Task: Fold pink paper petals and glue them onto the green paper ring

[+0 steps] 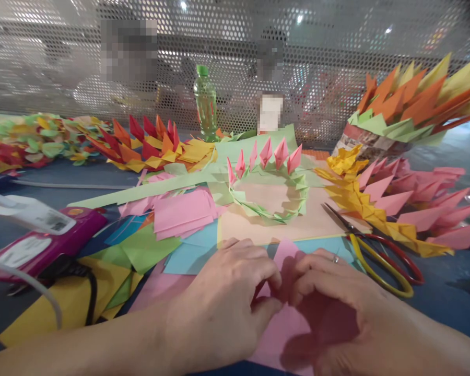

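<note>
Pink paper (284, 334) lies in front of me, between and under my two hands. My left hand (229, 297) has its thumb and forefinger closed in a pinch at the paper's upper part. My right hand (348, 308) curls its fingertips against the same paper from the right, its thumb lower down. The paper's exact folds are hidden by the fingers. Just beyond my hands stands a ring of folded green paper (237, 201) with several pink points (265, 152) along its far side. It rests on a peach sheet (254, 227).
Scissors (370, 245) with red and yellow handles lie right. Yellow-and-pink folded paper pieces (376, 203) and an orange-topped origami piece (411, 109) stand beyond. Left are pink sheets (184, 211), a purple device (43, 240) and a cable (91, 292). A green-capped bottle (204, 104) stands at the back.
</note>
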`<state>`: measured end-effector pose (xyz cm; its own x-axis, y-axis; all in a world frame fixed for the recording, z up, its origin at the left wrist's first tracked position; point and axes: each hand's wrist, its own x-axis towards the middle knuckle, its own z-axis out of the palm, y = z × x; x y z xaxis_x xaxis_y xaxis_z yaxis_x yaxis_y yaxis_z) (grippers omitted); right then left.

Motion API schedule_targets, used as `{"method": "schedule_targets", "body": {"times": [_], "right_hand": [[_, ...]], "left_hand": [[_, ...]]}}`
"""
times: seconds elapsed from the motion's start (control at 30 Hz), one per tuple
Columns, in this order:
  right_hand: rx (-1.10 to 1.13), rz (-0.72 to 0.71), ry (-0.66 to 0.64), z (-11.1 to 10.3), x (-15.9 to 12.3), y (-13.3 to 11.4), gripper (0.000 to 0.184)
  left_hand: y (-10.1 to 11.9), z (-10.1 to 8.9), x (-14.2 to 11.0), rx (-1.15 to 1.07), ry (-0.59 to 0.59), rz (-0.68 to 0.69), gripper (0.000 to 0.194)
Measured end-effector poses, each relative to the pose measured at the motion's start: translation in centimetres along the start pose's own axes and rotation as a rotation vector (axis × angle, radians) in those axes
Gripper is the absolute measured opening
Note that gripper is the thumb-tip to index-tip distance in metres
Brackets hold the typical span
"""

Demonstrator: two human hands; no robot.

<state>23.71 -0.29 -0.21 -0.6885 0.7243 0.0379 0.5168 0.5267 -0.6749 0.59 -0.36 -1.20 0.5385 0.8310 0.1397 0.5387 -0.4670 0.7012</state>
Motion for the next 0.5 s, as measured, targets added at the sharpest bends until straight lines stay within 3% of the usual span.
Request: {"method": "schedule_targets", "body": {"times": [0.07, 0.23, 0.33, 0.5], "right_hand": [[-0.037, 0.039, -0.061, -0.6, -0.2, -0.2, 0.053], [-0.05, 0.065, -0.12, -1.6, -0.4, -0.9, 0.043], [-0.011, 0.059, -0.138, -1.8, -0.3, -1.2, 0.046], [-0.114, -0.024, -0.041, -1.1, -0.7, -0.8, 0.052]], "left_hand": [[0.0, 0.0, 0.0, 0.005, 0.004, -0.005, 0.012], [0.1, -0.2, 0.2, -0.02, 0.042, -0.016, 0.007], [0.1, -0.2, 0.4, -0.058, 0.04, -0.046, 0.005], [0.1, -0.3, 0.6, -0.242, 0.023, -0.154, 0.009]]}}
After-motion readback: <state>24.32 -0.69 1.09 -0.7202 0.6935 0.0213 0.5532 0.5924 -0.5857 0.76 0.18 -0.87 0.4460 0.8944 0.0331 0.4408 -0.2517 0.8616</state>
